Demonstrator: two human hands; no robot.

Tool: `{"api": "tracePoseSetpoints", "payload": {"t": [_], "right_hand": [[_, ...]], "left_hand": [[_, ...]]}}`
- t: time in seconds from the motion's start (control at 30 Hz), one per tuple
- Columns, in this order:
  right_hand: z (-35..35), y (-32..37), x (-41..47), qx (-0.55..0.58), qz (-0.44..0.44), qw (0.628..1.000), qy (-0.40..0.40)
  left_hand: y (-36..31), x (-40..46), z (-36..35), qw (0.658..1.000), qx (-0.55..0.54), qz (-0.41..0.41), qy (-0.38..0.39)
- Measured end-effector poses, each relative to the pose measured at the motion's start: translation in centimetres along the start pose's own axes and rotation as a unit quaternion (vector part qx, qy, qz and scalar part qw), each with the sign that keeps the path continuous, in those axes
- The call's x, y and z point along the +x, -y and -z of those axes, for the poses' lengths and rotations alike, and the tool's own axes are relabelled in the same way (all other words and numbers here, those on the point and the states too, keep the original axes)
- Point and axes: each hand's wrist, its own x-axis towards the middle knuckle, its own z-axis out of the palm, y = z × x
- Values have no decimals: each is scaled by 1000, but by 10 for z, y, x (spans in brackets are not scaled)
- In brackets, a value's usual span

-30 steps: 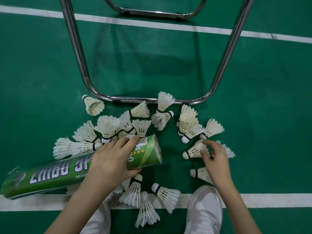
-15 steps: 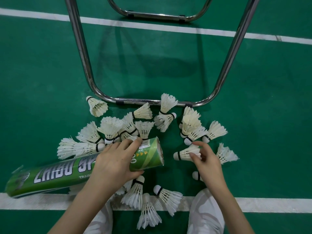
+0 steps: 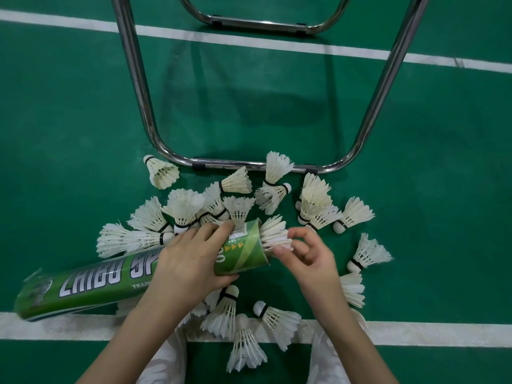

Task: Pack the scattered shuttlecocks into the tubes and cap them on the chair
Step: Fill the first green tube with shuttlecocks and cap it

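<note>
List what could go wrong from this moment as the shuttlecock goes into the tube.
1. The shuttlecock sits with its feathers sticking out of the green tube, pinched by the right hand; pushing on the feather tips could bend them.
2. The left hand grips the tube near its open end only, so the long far end may swing.
3. Loose shuttlecocks lie beside the person's shoes and could get stepped on.

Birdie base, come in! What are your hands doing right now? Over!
Left hand grips green tube. Right hand pinches shuttlecock at tube's mouth, feathers sticking out. Nothing in the way. Over.
</note>
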Motion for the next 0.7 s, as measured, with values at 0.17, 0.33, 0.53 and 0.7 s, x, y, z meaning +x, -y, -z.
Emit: {"api": "tracePoseSetpoints", "payload": {"t": [0.17,0.33,0.53,0.7], "right_hand": [[-8,-8,1,-43,-11,998,47],[-11,-7,-2,-49,-8,996,72],[-13,-7,-3,-104,7,992,77],[-14,-6,-3,-129,17,988,81]], "left_hand": [[1,-1,-2,1000,-3,-2,4],[1,-1,-3,1000,-10,-3,13],[-1,0,-3,1000,-16,-1,12],[-1,-1,-2,999,-33,8,17]]}}
